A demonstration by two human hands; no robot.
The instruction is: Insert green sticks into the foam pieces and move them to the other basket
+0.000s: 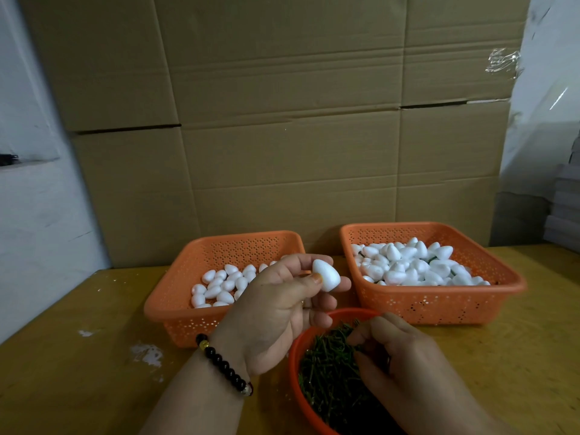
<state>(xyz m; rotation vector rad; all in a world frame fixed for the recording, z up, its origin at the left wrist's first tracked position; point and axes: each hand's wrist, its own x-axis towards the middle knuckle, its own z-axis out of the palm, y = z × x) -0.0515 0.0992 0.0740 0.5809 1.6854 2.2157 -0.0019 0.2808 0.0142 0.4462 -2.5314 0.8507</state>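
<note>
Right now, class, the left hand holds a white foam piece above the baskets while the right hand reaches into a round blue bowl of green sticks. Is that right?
Not quite: the bowl is orange-red, not blue. The head view shows it. The rest stands: the left hand holds a white foam piece above the baskets, while the right hand reaches into the round bowl of green sticks.

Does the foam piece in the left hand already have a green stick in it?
Not that shows. The foam piece, pinched in the left hand, shows only white; its hidden side cannot be told.
</note>
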